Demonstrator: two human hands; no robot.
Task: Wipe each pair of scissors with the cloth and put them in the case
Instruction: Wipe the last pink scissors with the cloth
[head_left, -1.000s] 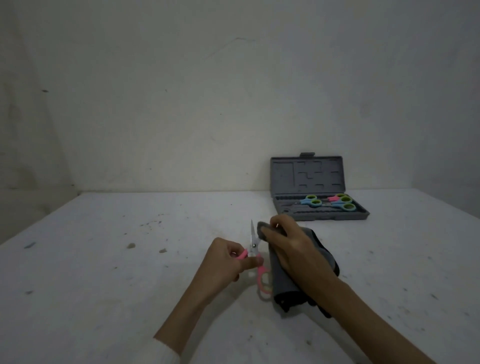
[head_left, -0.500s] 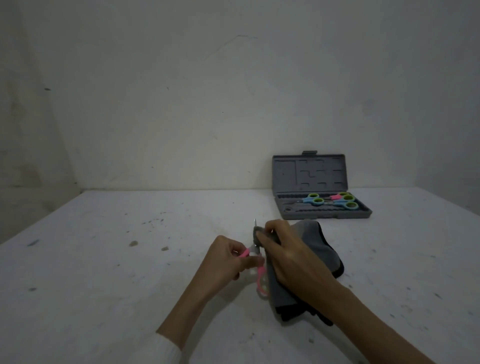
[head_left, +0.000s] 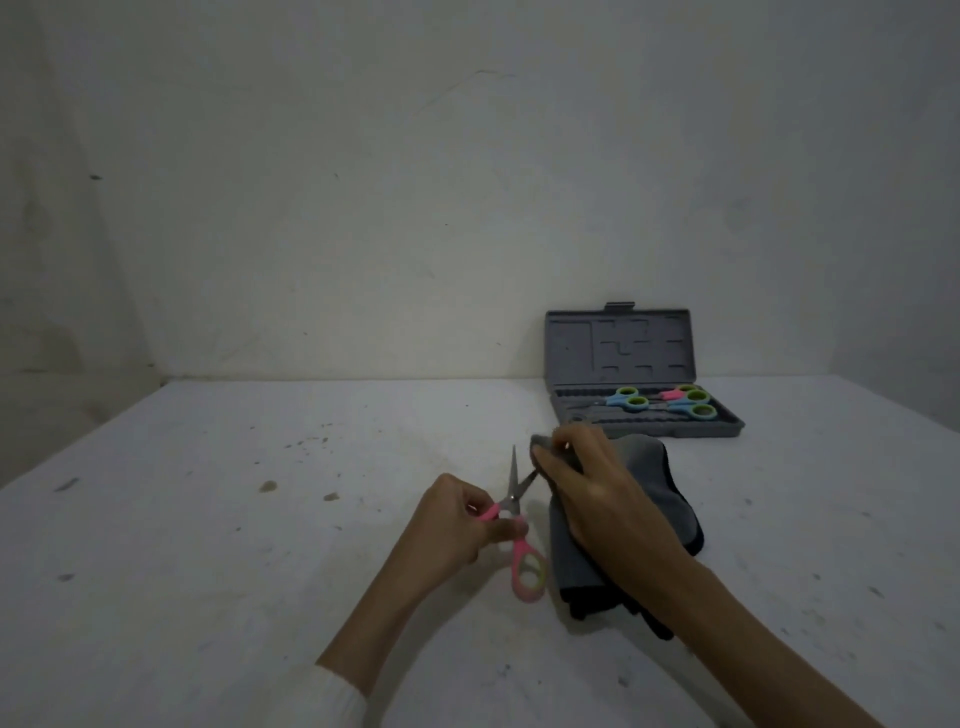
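My left hand (head_left: 457, 525) grips the pink-handled scissors (head_left: 525, 564) by their handles, blades spread apart and pointing away from me. My right hand (head_left: 597, 488) holds the grey cloth (head_left: 649, 483) pinched around the tip of the right blade; the left blade stands bare. The rest of the cloth drapes under my right wrist onto the table. The grey case (head_left: 618, 345) stands open at the back right, its lid upright. Inside lie blue scissors with green rings (head_left: 626, 401), another blue pair (head_left: 693, 405) and a partly hidden pink-handled pair (head_left: 675, 392).
The white table (head_left: 260, 545) is speckled with small dark crumbs and marks, mostly left of my hands. A plain white wall rises behind the case. The table's left edge runs diagonally at the far left.
The scissor blades have opened from shut to spread apart. My right hand with the cloth has slid from the blades' base out to the right blade's tip.
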